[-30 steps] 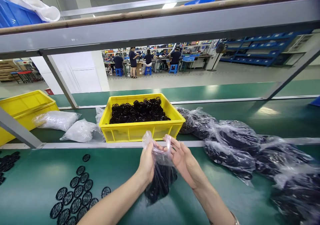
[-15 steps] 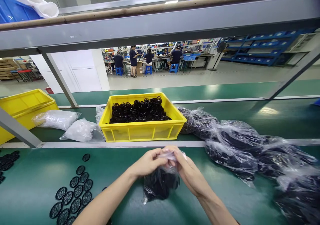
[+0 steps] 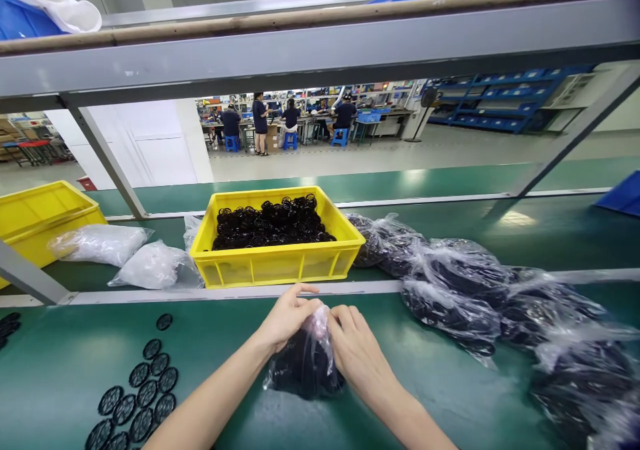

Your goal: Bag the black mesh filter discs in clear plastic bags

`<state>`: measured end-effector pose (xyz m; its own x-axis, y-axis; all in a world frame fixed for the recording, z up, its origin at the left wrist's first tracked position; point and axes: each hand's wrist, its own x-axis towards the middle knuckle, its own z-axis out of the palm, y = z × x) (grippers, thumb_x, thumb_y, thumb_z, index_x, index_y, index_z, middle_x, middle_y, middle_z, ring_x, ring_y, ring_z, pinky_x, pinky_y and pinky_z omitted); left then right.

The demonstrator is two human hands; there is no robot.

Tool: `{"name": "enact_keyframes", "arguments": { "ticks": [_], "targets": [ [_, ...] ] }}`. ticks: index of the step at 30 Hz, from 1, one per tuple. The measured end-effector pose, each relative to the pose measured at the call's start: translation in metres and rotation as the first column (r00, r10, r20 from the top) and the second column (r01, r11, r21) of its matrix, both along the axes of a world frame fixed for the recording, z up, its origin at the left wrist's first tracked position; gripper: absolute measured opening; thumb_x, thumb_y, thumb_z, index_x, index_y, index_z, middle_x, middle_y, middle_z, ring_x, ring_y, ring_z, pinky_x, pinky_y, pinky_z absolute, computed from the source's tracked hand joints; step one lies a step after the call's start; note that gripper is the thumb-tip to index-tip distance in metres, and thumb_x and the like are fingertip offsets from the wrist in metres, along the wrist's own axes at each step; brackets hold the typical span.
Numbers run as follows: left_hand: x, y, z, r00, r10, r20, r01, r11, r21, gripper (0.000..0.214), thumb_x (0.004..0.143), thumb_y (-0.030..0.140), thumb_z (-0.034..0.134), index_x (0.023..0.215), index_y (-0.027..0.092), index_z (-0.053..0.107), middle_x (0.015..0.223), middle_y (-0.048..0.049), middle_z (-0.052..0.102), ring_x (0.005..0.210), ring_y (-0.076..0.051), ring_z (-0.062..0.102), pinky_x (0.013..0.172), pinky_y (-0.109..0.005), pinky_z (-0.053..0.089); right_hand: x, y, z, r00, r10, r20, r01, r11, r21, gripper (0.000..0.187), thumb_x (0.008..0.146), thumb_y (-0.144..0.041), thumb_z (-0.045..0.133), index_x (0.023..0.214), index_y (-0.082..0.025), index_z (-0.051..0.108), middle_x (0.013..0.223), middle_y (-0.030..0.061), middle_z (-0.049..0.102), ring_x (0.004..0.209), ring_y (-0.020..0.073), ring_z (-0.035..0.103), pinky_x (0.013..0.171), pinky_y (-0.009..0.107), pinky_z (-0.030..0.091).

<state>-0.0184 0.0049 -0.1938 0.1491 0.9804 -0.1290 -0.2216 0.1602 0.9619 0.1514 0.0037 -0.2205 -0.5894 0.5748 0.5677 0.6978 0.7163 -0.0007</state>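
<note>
A clear plastic bag (image 3: 306,369) with black parts inside rests on the green work surface in front of me. Its gathered top stands up between my hands. My left hand (image 3: 286,318) pinches the neck from the left, index finger stretched out over it. From the right, my right hand (image 3: 357,347) grips the same neck with bent fingers. The contents look like one dark mass through the film. Several loose black round parts (image 3: 147,394), with spoke-like patterns, lie flat to the left of my left forearm.
Beyond my hands stands a yellow bin (image 3: 277,267) full of black rings. Filled clear bags (image 3: 450,310) are heaped along the right. White-filled bags (image 3: 155,265) and another yellow bin (image 3: 45,220) are at left. A metal beam (image 3: 320,50) crosses overhead; people work far behind.
My hands have shifted on the bag's neck: the right hand has turned palm down and lower, the left index finger has stretched out. The view has swung slightly right.
</note>
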Motion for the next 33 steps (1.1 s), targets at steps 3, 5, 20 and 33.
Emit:
{"name": "enact_keyframes", "arguments": {
  "ticks": [3, 5, 20, 33],
  "targets": [
    [-0.007, 0.003, -0.001, 0.996, -0.069, -0.053, 0.068, 0.997, -0.021, 0.058, 0.063, 0.055, 0.083, 0.1, 0.013, 0.068, 0.069, 0.0004, 0.058, 0.057, -0.01, 0.048, 0.055, -0.023, 0.038, 0.002, 0.0, -0.002, 0.994, 0.092, -0.063, -0.095, 0.994, -0.046, 0.028, 0.093, -0.002, 0.037, 0.09, -0.018, 0.061, 0.086, 0.0083, 0.057, 0.076, 0.0226, 0.052, 0.066, 0.036, 0.051],
    [-0.011, 0.006, -0.001, 0.991, -0.107, -0.083, 0.105, 0.994, -0.027, 0.058, 0.061, 0.055, 0.084, 0.099, 0.013, 0.071, 0.08, -0.0039, 0.063, 0.065, -0.012, 0.052, 0.059, -0.024, 0.041, 0.003, 0.0, -0.002, 0.988, 0.124, -0.089, -0.127, 0.991, -0.034, 0.027, 0.097, -0.005, 0.036, 0.095, -0.017, 0.059, 0.087, 0.0081, 0.057, 0.077, 0.0222, 0.052, 0.066, 0.036, 0.051],
    [-0.041, 0.0, -0.023, 0.77, 0.178, -0.613, 0.039, 0.945, 0.323, 0.017, 0.089, 0.027, 0.05, 0.073, 0.02, 0.052, 0.071, -0.0014, 0.055, 0.071, -0.019, 0.049, 0.071, -0.031, 0.035, 0.042, -0.038, -0.014, 0.957, 0.081, -0.279, -0.196, 0.889, -0.414, 0.019, 0.097, -0.01, 0.039, 0.088, -0.022, 0.05, 0.085, 0.0027, 0.058, 0.075, 0.0183, 0.056, 0.064, 0.029, 0.048],
    [-0.028, 0.022, 0.073, 0.266, 0.452, -0.852, 0.445, 0.727, 0.524, 0.038, 0.094, 0.036, 0.06, 0.126, 0.017, 0.052, 0.127, -0.0152, 0.061, 0.12, -0.029, 0.055, 0.103, -0.044, 0.044, 0.133, 0.057, 0.122, 0.927, -0.229, -0.298, 0.037, 0.844, -0.535, 0.03, 0.086, -0.047, 0.049, 0.096, -0.024, 0.066, 0.1, 0.0079, 0.074, 0.094, 0.0302, 0.068, 0.082, 0.041, 0.054]
  ]
}}
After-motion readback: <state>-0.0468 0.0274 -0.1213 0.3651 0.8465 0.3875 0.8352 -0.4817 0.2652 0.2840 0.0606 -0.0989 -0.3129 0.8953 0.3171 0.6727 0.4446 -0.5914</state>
